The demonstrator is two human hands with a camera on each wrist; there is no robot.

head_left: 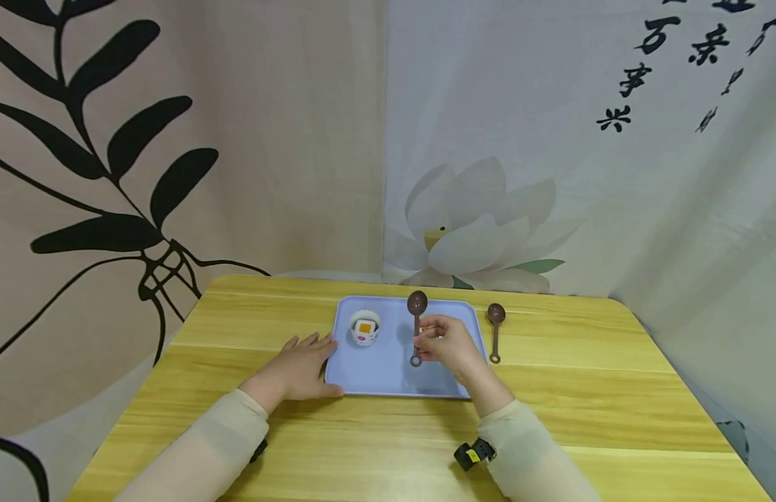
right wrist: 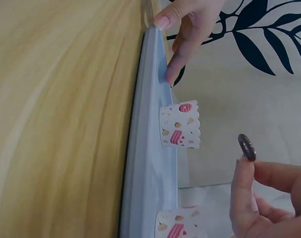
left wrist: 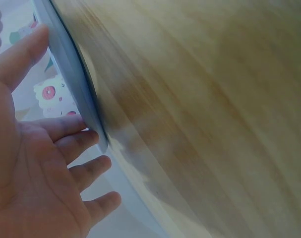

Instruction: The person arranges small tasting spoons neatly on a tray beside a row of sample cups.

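My right hand (head_left: 449, 345) pinches a brown spoon (head_left: 417, 305) by its handle, bowl end away from me, above the light blue tray (head_left: 388, 376). The right wrist view shows only the handle's end (right wrist: 247, 147) past the fingertips. My left hand (head_left: 300, 369) rests at the tray's left edge, fingers extended and thumb near the front corner. On the tray's left part stands a patterned paper baking cup (head_left: 365, 340) with a white and orange piece inside. A second paper cup (right wrist: 180, 225) appears in the right wrist view; in the head view my right hand mostly hides it.
Another brown spoon (head_left: 496, 335) lies on the wooden table (head_left: 388, 446), just right of the tray. Behind the table's far edge hangs a printed cloth (head_left: 300, 139) with leaves and a lotus.
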